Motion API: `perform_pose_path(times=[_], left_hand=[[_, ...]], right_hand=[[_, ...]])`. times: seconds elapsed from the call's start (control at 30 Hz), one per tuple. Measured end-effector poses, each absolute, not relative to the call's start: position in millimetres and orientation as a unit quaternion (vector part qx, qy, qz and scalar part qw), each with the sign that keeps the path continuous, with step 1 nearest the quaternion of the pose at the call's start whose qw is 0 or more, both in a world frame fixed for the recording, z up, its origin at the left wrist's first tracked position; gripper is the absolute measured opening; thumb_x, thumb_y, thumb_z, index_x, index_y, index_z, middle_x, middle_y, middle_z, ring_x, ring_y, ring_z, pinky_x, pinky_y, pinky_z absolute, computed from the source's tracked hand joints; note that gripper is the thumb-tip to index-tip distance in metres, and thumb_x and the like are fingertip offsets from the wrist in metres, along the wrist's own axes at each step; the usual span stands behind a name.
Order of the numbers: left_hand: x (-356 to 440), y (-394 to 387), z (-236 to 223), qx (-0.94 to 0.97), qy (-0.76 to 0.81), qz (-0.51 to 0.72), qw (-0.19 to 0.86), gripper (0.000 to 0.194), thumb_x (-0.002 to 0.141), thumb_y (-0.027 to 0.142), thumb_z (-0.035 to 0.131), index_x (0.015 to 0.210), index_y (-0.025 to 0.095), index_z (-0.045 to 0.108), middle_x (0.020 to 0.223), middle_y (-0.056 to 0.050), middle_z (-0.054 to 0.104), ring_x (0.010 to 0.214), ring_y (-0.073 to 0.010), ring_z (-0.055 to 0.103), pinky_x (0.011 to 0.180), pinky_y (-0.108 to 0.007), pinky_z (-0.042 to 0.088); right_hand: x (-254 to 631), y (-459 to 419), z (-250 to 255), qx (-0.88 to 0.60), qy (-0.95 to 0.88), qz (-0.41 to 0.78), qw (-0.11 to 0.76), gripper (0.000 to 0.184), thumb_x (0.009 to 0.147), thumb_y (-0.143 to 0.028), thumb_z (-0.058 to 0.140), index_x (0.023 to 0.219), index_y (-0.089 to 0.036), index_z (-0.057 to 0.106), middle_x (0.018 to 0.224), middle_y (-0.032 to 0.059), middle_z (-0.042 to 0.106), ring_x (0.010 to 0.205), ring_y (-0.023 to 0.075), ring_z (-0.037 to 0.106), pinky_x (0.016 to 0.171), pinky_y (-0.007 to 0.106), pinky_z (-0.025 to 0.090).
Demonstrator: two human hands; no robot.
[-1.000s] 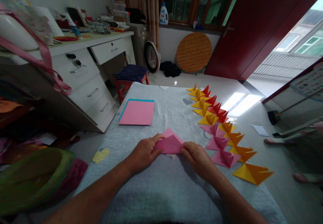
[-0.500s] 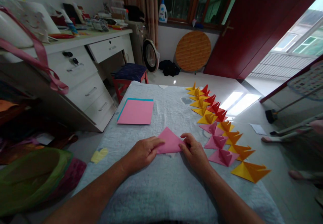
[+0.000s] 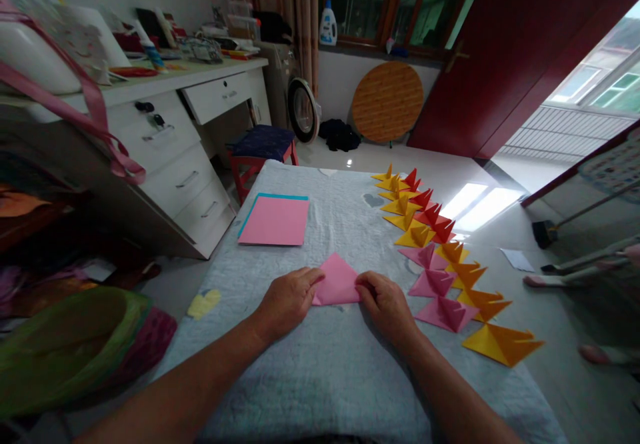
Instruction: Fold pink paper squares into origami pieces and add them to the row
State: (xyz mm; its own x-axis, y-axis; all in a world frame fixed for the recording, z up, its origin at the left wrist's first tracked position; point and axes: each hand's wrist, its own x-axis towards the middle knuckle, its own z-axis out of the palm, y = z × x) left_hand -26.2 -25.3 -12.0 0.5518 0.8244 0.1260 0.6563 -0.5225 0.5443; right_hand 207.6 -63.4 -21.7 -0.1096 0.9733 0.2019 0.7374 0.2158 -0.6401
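Note:
A pink sheet of origami paper (image 3: 336,284), folded to a point at its far side, lies on the cloth-covered table (image 3: 320,364) in front of me. My left hand (image 3: 290,296) pinches its left corner between thumb and fingers. At the right corner, my right hand (image 3: 383,296) grips the paper with curled fingers. Farther left rests a stack of flat square paper (image 3: 275,221), pink on top with a blue edge showing. To the right stand rows of folded paper cranes, among them a pink one (image 3: 447,313), a yellow one (image 3: 503,344) and a red one (image 3: 443,229).
A white desk with drawers (image 3: 185,177) stands at the left, beside a stool (image 3: 263,144). Near the table's left side sits a green and purple basket (image 3: 145,344). A round wooden board (image 3: 389,103) leans on the back wall, and a broom (image 3: 545,234) stands at right.
Both hands keep hold of the pink paper, and the right fingers have closed in on its right corner. The whole view has shifted slightly.

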Motion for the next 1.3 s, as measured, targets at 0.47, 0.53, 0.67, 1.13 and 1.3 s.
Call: perform_pose_path(times=[0.47,0.53,0.67,1.13,1.3], left_hand=[[-22.5,-23.2,-19.1,0.859,0.46,0.164,0.152,0.028,0.094,0.015,0.047,0.112,0.024,0.067,0.093,-0.003,0.068,0.081,-0.0171,0.067,0.075,-0.026,0.053],[-21.8,-22.2,-20.8,0.86,0.466,0.151,0.143,0.028,0.094,0.015,0.047,0.113,0.023,0.066,0.094,-0.003,0.067,0.08,-0.0174,0.067,0.074,-0.027,0.053],[-20.8,-20.5,-22.8,0.861,0.47,0.142,0.132,0.028,0.095,0.015,0.047,0.115,0.024,0.065,0.093,-0.003,0.066,0.079,-0.017,0.066,0.071,-0.026,0.052],[-17.6,-17.7,-20.0,0.851,0.499,0.078,0.145,0.032,0.099,0.022,0.042,0.123,0.027,0.062,0.098,-0.003,0.065,0.084,-0.0154,0.065,0.074,-0.024,0.05],[-17.6,-17.6,-19.5,0.852,0.497,0.083,0.142,0.032,0.099,0.021,0.043,0.124,0.027,0.063,0.097,-0.002,0.065,0.084,-0.0162,0.066,0.073,-0.025,0.05]], right_hand=[[204.6,-63.3,-22.6,-0.608,-0.715,0.166,0.302,0.015,0.087,-0.016,0.048,0.087,-0.02,0.063,0.081,0.0047,0.068,0.079,0.0207,0.063,0.075,0.032,0.045],[204.8,-62.7,-21.8,-0.609,-0.713,0.172,0.301,0.016,0.088,-0.017,0.047,0.088,-0.02,0.063,0.082,0.0047,0.068,0.079,0.0207,0.063,0.075,0.032,0.045],[205.0,-61.7,-20.8,-0.611,-0.712,0.178,0.297,0.016,0.09,-0.019,0.047,0.089,-0.02,0.063,0.082,0.0048,0.068,0.078,0.0206,0.063,0.074,0.032,0.045],[204.7,-60.6,-17.7,-0.623,-0.705,0.19,0.28,0.016,0.09,-0.02,0.046,0.089,-0.019,0.063,0.085,0.0062,0.069,0.081,0.0211,0.063,0.077,0.032,0.045],[204.7,-60.5,-19.4,-0.623,-0.705,0.186,0.282,0.017,0.09,-0.02,0.046,0.089,-0.019,0.063,0.084,0.006,0.069,0.08,0.021,0.063,0.076,0.032,0.045]])
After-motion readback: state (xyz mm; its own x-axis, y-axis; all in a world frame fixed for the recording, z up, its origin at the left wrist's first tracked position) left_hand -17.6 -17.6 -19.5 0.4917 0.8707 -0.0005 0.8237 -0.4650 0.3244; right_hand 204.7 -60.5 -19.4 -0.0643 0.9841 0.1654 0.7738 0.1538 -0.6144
